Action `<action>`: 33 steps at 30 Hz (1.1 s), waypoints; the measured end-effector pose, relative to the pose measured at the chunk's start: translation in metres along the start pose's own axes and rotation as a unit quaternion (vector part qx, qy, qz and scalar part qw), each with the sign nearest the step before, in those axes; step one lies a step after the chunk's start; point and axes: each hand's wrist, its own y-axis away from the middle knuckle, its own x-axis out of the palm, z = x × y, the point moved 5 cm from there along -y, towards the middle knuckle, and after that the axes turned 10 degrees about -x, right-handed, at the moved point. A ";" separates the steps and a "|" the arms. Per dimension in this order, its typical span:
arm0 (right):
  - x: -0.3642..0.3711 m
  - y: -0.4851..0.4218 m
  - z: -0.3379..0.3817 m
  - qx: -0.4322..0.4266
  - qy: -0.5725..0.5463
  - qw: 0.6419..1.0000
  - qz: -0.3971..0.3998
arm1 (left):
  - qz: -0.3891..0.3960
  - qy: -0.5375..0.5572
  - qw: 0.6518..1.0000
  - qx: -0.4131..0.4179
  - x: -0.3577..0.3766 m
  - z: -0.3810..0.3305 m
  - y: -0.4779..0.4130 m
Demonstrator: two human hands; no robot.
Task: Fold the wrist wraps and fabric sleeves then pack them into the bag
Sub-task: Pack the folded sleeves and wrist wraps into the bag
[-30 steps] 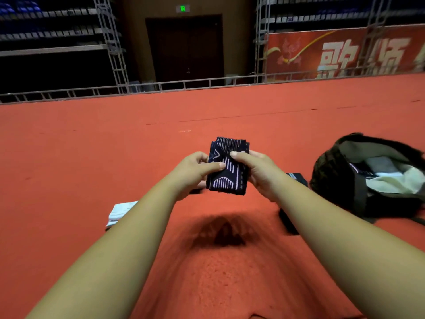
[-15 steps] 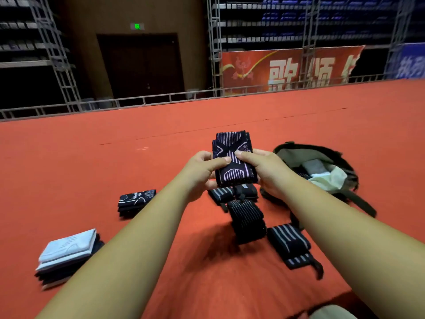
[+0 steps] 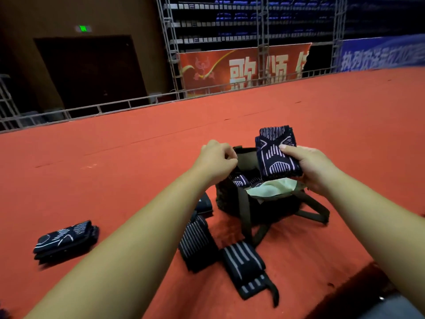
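Note:
My right hand (image 3: 310, 164) grips a folded dark sleeve with pale line patterns (image 3: 274, 153) and holds it just above the open mouth of the dark olive bag (image 3: 230, 201). My left hand (image 3: 216, 158) is curled at the bag's near-left rim and seems to pinch that edge. Inside the bag lie another patterned sleeve (image 3: 240, 180) and a pale green cloth (image 3: 269, 188). Two rolled striped wrist wraps (image 3: 195, 242) (image 3: 245, 264) lie on the red floor in front of the bag. A third wrap (image 3: 203, 204) is partly hidden behind my left forearm.
Another folded dark sleeve (image 3: 66, 238) lies on the red carpet (image 3: 115, 176) at the left. The bag's straps (image 3: 315, 212) trail to the right. A metal railing (image 3: 128, 104) and red banner (image 3: 241, 67) border the far edge.
My left hand let go of the folded sleeve and moved to the bag's rim. My right hand carried the sleeve rightward over the bag. The view turned toward the bag.

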 end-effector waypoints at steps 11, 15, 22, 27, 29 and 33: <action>-0.020 -0.057 -0.047 0.011 0.027 0.997 0.071 | 0.069 -0.254 0.964 0.046 0.064 -0.011 -0.091; -0.001 -0.071 -0.064 0.009 0.078 0.993 0.090 | 0.032 -0.192 0.980 0.037 0.065 -0.006 -0.113; 0.022 -0.097 -0.094 0.011 0.360 0.926 0.110 | 0.042 -0.103 0.994 -0.025 0.059 0.000 -0.122; 0.038 -0.108 -0.096 0.008 0.547 0.827 0.131 | 0.042 -0.081 0.995 -0.029 0.060 0.000 -0.119; 0.042 -0.112 -0.103 0.023 0.568 0.813 0.123 | 0.045 -0.077 0.996 -0.029 0.060 0.002 -0.117; 0.045 -0.115 -0.115 0.046 0.561 0.824 0.066 | 0.064 -0.080 0.994 -0.031 0.058 0.007 -0.109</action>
